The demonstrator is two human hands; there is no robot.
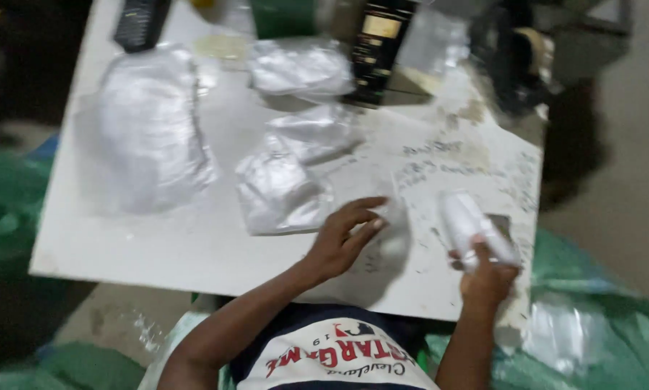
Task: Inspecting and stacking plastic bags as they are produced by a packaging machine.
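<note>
My left hand (345,236) rests on the white board (194,245), its fingertips touching a small clear plastic bag (393,217) that lies flat there. To its right, near the board's front right corner, my right hand (486,278) is closed around a small white oblong object (469,224), which sticks up and away from me. The picture is blurred, so I cannot tell what the white object is.
Several clear plastic packets lie on the board: a large one (147,126) at the left, smaller ones (281,188) in the middle and another (299,68) at the back. A dark box (379,43) stands behind them. Green sheeting (599,325) surrounds the board.
</note>
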